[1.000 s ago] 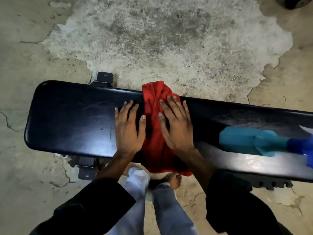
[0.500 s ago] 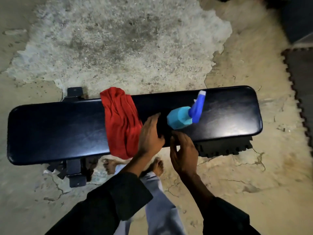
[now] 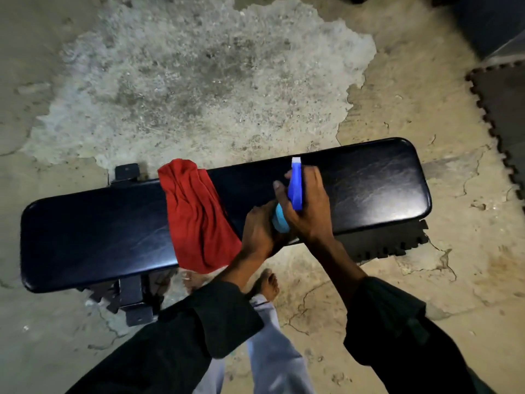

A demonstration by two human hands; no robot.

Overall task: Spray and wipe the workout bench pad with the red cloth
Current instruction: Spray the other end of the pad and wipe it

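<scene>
Both hands have left the red cloth (image 3: 199, 217) and come together on the spray bottle (image 3: 289, 200), which lay flat on the pad a moment ago and is now lifted upright off it. Around the bottle's blue trigger head, the right hand (image 3: 305, 207) curls its fingers (image 3: 311, 177), with the white nozzle tip pointing toward 12 o'clock. At the bottle's 7 o'clock side, the left hand (image 3: 260, 228) cups the teal body from below, fingers wrapped against it. Left of the hands, at about 9 o'clock from the bottle, the red cloth is draped across the width of the table (image 3: 93, 228), bunched in folds, its far end hanging over the 12 o'clock edge and its near end spilling over the 6 o'clock edge. Black and glossy, the bench pad runs from 9 o'clock to 3 o'clock across the view, with its right half bare and catching the light. Beneath it lies a cracked concrete floor (image 3: 199, 81) with a pale rough patch. Dark interlocking floor mat (image 3: 505, 115) sits at 2 o'clock. Black sleeves, light trousers and bare feet (image 3: 267, 282) show at 6 o'clock.
</scene>
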